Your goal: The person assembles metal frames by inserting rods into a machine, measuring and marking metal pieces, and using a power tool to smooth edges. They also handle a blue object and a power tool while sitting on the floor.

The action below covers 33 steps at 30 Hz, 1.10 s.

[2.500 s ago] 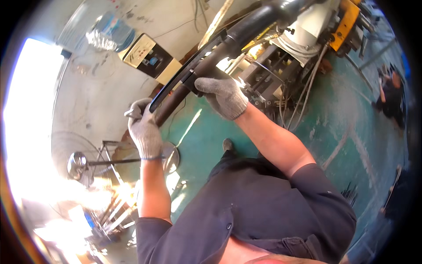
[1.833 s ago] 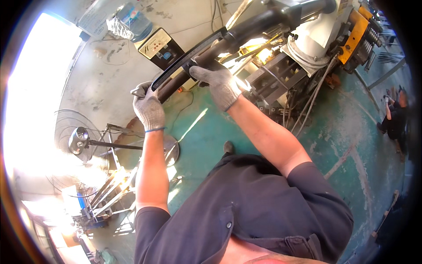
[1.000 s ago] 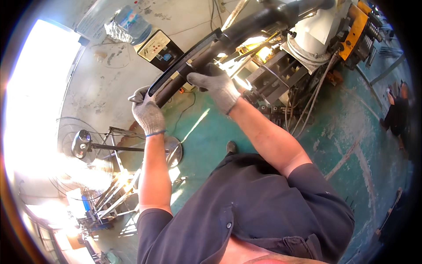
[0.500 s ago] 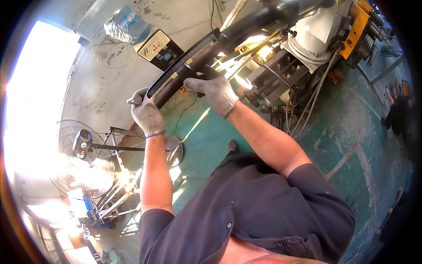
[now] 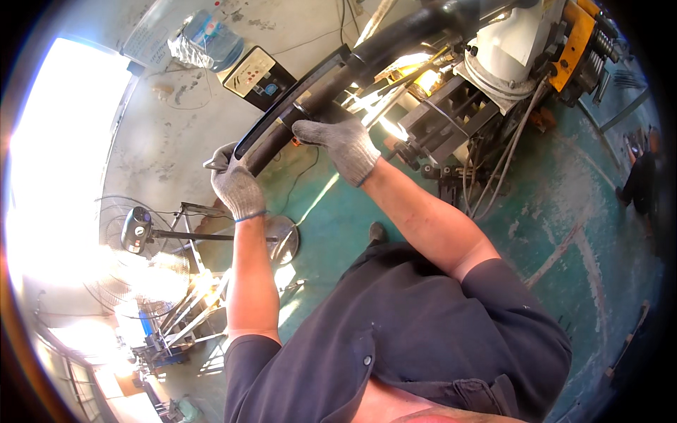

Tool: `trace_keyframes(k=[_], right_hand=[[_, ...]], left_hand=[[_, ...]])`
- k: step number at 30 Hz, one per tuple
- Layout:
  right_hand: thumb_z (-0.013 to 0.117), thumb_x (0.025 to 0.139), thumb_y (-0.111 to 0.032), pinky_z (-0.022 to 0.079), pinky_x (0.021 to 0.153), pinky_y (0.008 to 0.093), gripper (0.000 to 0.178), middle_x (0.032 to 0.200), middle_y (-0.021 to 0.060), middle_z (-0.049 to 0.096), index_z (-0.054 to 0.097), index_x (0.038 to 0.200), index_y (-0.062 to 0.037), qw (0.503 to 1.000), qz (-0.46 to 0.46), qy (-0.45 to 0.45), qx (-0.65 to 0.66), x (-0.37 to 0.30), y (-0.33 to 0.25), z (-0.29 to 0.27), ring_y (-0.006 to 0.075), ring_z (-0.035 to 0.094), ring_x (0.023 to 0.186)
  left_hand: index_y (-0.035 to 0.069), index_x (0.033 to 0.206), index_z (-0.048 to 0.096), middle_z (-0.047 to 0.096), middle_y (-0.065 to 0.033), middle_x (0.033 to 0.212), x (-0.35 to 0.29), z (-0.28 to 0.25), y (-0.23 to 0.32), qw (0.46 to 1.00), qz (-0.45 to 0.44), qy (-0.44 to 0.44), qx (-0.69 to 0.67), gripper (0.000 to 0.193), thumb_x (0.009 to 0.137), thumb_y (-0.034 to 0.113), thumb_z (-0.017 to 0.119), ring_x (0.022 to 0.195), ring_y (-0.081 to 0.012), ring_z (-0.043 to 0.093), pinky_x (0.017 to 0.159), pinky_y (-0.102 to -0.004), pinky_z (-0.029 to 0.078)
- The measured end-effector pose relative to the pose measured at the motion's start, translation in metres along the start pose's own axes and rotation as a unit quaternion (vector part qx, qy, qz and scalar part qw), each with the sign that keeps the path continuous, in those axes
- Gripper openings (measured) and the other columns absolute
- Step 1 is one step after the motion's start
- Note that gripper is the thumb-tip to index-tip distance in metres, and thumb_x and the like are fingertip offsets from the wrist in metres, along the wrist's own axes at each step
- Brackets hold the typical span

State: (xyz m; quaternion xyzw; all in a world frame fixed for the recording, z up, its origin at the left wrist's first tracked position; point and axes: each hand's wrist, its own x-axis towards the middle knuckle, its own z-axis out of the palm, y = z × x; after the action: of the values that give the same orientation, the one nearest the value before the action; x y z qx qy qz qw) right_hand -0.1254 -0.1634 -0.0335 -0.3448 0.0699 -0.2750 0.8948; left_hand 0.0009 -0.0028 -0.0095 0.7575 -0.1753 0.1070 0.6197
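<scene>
A long dark pipe (image 5: pixel 269 149) slopes from the upper right down toward my left hand. Alongside its upper side runs a narrow dark slotted bar (image 5: pixel 257 127). My left hand (image 5: pixel 236 185), in a grey knit glove, is closed at the lower end of the bar. A short grey metal piece (image 5: pixel 212 164) pokes out of that fist on the left; its other end is hidden. Farther up, my right hand (image 5: pixel 343 146), also gloved, is closed around the pipe from below, its thumb along the near side and the other fingers mostly hidden behind it.
Behind the pipe stand a black box with a pale control panel (image 5: pixel 248 72) and a large water bottle (image 5: pixel 217 44). A pedestal fan (image 5: pixel 135 229) is at the left. Machinery with hanging cables (image 5: pixel 513 163) and an orange bracket (image 5: pixel 566 53) fills the upper right. Another person (image 5: pixel 638 180) is far right.
My right hand has shifted very slightly left along the pipe. My left hand keeps its place at the bar's lower end.
</scene>
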Motion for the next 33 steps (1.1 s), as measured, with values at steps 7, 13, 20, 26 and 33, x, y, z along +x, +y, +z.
trace_keyframes(k=[7,13,20,26,33], right_hand=[[0.075,0.088,-0.003,0.056,0.084,0.0290,0.035,0.105,0.0068,0.070,0.065,0.120,0.0017,1.000,0.001,-0.009,0.029,0.008,0.008,-0.002,0.0153,0.067,0.092],[0.083,0.082,-0.010,0.052,0.087,0.0270,0.043,0.108,0.0035,0.069,0.065,0.120,-0.0012,1.000,0.017,-0.012,0.016,0.009,0.004,0.000,0.0121,0.064,0.097],[0.079,0.087,-0.009,0.052,0.076,0.0265,0.036,0.102,0.0025,0.070,0.067,0.119,-0.0005,0.999,0.004,0.015,-0.049,0.008,0.004,0.007,0.0106,0.063,0.086],[0.084,0.083,-0.018,0.052,0.086,0.0259,0.048,0.110,0.0044,0.069,0.064,0.123,0.0003,0.999,0.013,0.004,-0.033,0.006,0.000,0.005,0.0109,0.064,0.097],[0.084,0.083,-0.019,0.053,0.087,0.0273,0.050,0.112,0.0052,0.070,0.064,0.125,0.0010,0.997,0.015,0.006,-0.071,0.008,0.001,0.004,0.0114,0.064,0.099]], left_hand=[[0.008,0.094,0.067,0.057,0.0026,0.076,0.004,-0.001,-0.004,0.999,0.041,-0.007,0.009,0.008,0.087,0.007,0.066,0.057,-0.0079,0.050,0.048,-0.0236,0.037],[0.004,0.093,0.067,0.060,0.0006,0.079,0.004,-0.001,-0.004,0.999,0.034,-0.013,0.004,0.006,0.087,0.005,0.065,0.067,-0.0091,0.052,0.061,-0.0246,0.040],[0.004,0.097,0.066,0.060,0.0000,0.080,0.004,-0.003,-0.006,0.999,0.035,-0.014,-0.024,0.011,0.087,0.003,0.064,0.068,-0.0109,0.058,0.059,-0.0253,0.046],[0.004,0.098,0.065,0.059,-0.0010,0.083,0.003,-0.001,-0.006,0.999,0.039,-0.012,0.001,0.011,0.087,0.003,0.064,0.068,-0.0120,0.059,0.057,-0.0260,0.048],[0.005,0.099,0.066,0.060,-0.0018,0.084,0.002,-0.001,-0.003,0.999,0.034,-0.010,0.011,0.012,0.087,0.003,0.064,0.069,-0.0139,0.061,0.056,-0.0267,0.050]])
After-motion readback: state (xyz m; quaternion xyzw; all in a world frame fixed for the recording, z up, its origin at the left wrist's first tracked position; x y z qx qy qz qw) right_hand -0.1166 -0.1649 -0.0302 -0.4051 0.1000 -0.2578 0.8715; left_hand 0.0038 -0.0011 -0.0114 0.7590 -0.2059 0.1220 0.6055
